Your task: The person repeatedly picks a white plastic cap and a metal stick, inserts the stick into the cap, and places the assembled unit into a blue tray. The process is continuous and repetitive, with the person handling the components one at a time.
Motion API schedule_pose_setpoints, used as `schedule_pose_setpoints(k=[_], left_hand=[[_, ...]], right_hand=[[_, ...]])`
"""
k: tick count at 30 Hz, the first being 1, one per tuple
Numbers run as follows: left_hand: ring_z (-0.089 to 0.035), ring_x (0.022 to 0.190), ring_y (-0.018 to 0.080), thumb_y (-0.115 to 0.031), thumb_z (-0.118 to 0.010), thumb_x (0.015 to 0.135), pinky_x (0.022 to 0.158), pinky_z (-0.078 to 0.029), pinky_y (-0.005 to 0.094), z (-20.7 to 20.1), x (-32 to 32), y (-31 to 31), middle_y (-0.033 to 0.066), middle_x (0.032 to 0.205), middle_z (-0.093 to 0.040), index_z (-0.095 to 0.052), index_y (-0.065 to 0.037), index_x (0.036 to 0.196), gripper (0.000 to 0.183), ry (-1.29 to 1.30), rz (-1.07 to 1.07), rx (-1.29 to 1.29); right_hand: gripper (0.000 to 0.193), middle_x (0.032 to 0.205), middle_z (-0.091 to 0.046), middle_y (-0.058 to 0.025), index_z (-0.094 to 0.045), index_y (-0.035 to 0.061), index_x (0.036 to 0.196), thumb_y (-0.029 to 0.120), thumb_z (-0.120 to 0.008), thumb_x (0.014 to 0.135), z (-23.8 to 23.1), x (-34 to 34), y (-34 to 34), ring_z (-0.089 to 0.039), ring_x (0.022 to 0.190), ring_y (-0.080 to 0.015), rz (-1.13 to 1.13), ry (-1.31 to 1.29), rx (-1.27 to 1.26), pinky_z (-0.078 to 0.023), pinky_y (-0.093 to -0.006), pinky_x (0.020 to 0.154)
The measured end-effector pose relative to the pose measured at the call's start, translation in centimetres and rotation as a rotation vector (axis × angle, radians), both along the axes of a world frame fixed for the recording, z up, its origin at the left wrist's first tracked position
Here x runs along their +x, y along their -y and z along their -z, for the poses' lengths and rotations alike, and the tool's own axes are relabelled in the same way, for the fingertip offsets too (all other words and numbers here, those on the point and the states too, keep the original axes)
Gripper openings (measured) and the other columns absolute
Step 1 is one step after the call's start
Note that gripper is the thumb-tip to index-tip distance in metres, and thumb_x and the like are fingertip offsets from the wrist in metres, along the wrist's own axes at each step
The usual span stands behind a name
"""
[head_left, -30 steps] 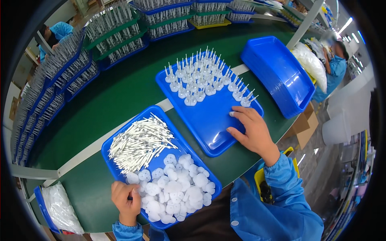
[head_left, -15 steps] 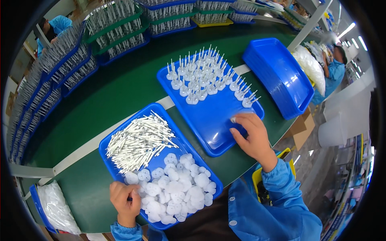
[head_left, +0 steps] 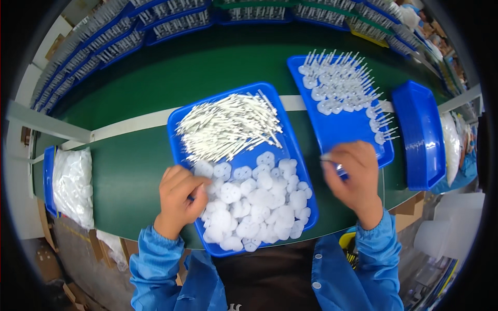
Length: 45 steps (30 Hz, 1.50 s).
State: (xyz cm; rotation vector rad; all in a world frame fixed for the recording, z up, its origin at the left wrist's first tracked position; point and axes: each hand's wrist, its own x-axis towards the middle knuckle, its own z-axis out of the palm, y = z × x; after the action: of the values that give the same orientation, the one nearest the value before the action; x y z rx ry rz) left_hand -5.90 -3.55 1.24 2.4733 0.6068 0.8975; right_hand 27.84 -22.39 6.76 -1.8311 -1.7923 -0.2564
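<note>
A blue tray (head_left: 293,155) in front of me holds a heap of thin white sticks (head_left: 228,127) at its far end and a pile of round white discs (head_left: 257,202) at its near end. My left hand (head_left: 179,199) rests at the tray's left edge, with curled fingers pinched on a disc from the pile. My right hand (head_left: 353,173) hovers at the near edge of a second blue tray (head_left: 340,135), fingers closed on a small white stick piece. On that tray, several discs with sticks standing upright (head_left: 342,88) are set in rows.
A stack of empty blue trays (head_left: 420,135) stands at the right. A bag of white parts (head_left: 72,184) lies in a blue tray at the left table edge. Long racks of white parts (head_left: 171,18) line the far side of the green table (head_left: 129,171).
My right hand has pulled back from the tray of upright pieces toward me, holding a small white piece. The left hand stays at the discs. The view has swung right.
</note>
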Motion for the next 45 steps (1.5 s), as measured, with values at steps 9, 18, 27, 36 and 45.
schedule_pose_setpoints(k=[9, 18, 27, 36, 45], left_hand=[[-0.068, 0.092, 0.0318, -0.011, -0.083, 0.089, 0.082, -0.052, 0.0423, -2.8, 1.4, -3.5, 0.0069, 0.101, -0.072, -0.08, -0.008, 0.115, 0.027, -0.186, -0.04, 0.048], [-0.07, 0.093, 0.0254, 0.004, -0.088, 0.082, 0.076, -0.058, 0.0356, -4.1, 0.5, -2.5, 0.008, 0.11, -0.069, -0.084, -0.008, 0.114, 0.034, -0.192, 0.003, -0.241], [-0.07, 0.079, 0.0222, 0.005, -0.084, 0.088, 0.066, -0.057, 0.0323, -3.9, 4.9, -3.8, 0.0114, 0.102, -0.073, -0.08, -0.003, 0.11, 0.023, 0.225, 0.096, -0.183], [-0.076, 0.102, 0.0197, 0.01, -0.077, 0.094, 0.086, -0.066, 0.0312, -2.2, 8.7, -1.1, 0.0137, 0.123, -0.072, -0.071, -0.002, 0.124, 0.034, 0.536, 0.2, -0.788], [-0.076, 0.11, 0.0156, 0.01, -0.077, 0.096, 0.084, -0.066, 0.0258, -2.0, 7.8, -1.1, 0.0104, 0.127, -0.071, -0.071, 0.0, 0.137, 0.043, 0.411, 0.066, -1.069]], right_hand=[[0.013, 0.077, -0.071, -0.0079, -0.072, 0.0089, 0.082, 0.017, -0.083, 0.083, 3.6, -5.0, -11.0, -0.071, 0.07, -0.0283, 0.021, 0.227, -0.283, -0.054, -0.0426, 0.069], [0.017, 0.079, -0.074, -0.0107, -0.076, 0.0036, 0.099, 0.001, -0.079, 0.083, 4.5, -4.4, -6.8, -0.075, 0.068, -0.023, 0.008, -0.514, -0.101, -0.058, -0.0333, 0.063], [0.014, 0.107, -0.08, -0.0134, -0.073, -0.0048, 0.114, -0.007, -0.071, 0.101, 1.0, -3.9, -7.7, -0.079, 0.095, -0.0193, -0.302, -1.345, -0.047, -0.065, -0.033, 0.083], [0.021, 0.109, -0.084, -0.0153, -0.074, -0.0038, 0.116, -0.002, -0.082, 0.097, 1.1, -5.2, -8.8, -0.083, 0.086, -0.0193, -0.267, -1.061, -0.131, -0.065, -0.0298, 0.073], [0.025, 0.082, -0.079, -0.0087, -0.081, 0.0034, 0.102, 0.004, -0.095, 0.082, 2.0, -5.6, -9.1, -0.071, 0.058, -0.0161, -0.181, -0.558, 0.005, -0.054, -0.0295, 0.053]])
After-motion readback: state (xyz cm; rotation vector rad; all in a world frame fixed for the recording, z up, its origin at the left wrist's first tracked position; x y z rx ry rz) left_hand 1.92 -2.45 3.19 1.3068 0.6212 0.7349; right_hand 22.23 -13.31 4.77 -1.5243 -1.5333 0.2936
